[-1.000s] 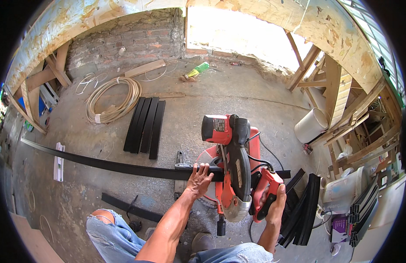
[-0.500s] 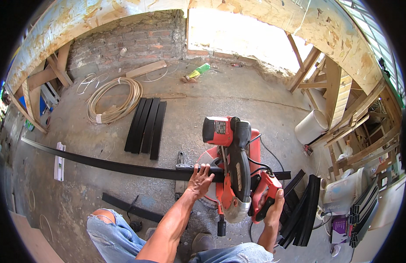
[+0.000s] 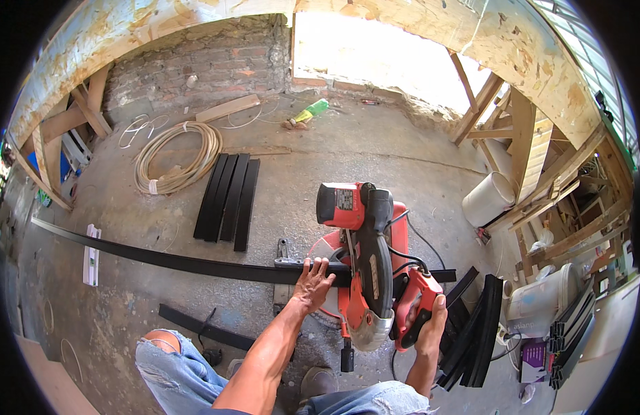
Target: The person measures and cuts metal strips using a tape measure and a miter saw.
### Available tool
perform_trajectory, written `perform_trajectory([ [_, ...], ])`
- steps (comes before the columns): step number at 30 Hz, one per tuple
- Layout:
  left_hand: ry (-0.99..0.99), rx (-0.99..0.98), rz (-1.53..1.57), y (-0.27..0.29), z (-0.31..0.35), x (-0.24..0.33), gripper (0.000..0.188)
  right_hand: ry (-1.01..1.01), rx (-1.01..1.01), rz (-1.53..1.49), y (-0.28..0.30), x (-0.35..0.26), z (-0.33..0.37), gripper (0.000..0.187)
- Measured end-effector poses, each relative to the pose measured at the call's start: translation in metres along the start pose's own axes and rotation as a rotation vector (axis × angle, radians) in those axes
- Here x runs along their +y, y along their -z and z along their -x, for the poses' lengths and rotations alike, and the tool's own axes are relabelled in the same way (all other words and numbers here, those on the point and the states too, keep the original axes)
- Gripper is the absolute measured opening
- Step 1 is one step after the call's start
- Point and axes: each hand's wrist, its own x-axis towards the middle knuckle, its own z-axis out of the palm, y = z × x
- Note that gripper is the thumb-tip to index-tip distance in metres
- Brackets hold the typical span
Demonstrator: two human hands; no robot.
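A red and black miter saw (image 3: 372, 259) stands on the floor in front of me, its head low over a long black profile (image 3: 216, 270). The profile runs from the far left through the saw, and a short end shows past it on the right. My left hand (image 3: 312, 285) lies over the profile just left of the blade guard, its fingers bent across it and holding it at the saw's fence. My right hand (image 3: 430, 326) is wrapped round the saw's red and black handle (image 3: 417, 315). The cut point is hidden under the guard.
Cut black pieces lie in a row (image 3: 227, 200) beyond the profile; others are piled (image 3: 475, 335) at the right. A spirit level (image 3: 92, 256) lies under the profile's left part. A hose coil (image 3: 178, 158), a white bucket (image 3: 488, 198) and wooden trestles (image 3: 524, 138) stand around.
The whole view has shifted very slightly. Both hands, the saw and the profile keep their places relative to each other.
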Motion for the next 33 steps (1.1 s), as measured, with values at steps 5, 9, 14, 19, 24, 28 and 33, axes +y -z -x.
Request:
perform_trajectory([
  [5, -0.006, 0.024, -0.007, -0.0013, 0.0007, -0.0007, 0.033, -0.008, 0.008, 0.006, -0.001, -0.0014, -0.0005, 0.078],
  [9, -0.008, 0.001, -0.004, 0.0029, 0.0003, -0.0001, 0.033, -0.011, 0.006, 0.004, 0.0002, -0.0005, -0.0017, 0.077],
  [14, -0.008, 0.011, 0.015, 0.0025, 0.0006, -0.0009, 0.034, -0.008, 0.002, -0.004, -0.0019, -0.0033, -0.001, 0.076],
  [19, -0.006, -0.001, 0.011, 0.001, -0.0003, 0.0, 0.035, 0.004, 0.001, 0.01, 0.0018, 0.0024, -0.0021, 0.076],
  [24, -0.005, 0.001, 0.007, 0.0001, 0.0007, -0.001, 0.036, 0.012, -0.011, 0.02, 0.0007, 0.0013, -0.0011, 0.077],
  [28, -0.011, 0.011, -0.005, 0.0035, -0.0007, 0.0008, 0.037, 0.025, -0.008, 0.021, 0.0018, -0.0006, 0.0005, 0.077],
  [33, -0.007, 0.006, -0.012, 0.0023, 0.0002, -0.0005, 0.038, 0.002, 0.004, 0.017, 0.0001, 0.005, 0.0016, 0.078],
])
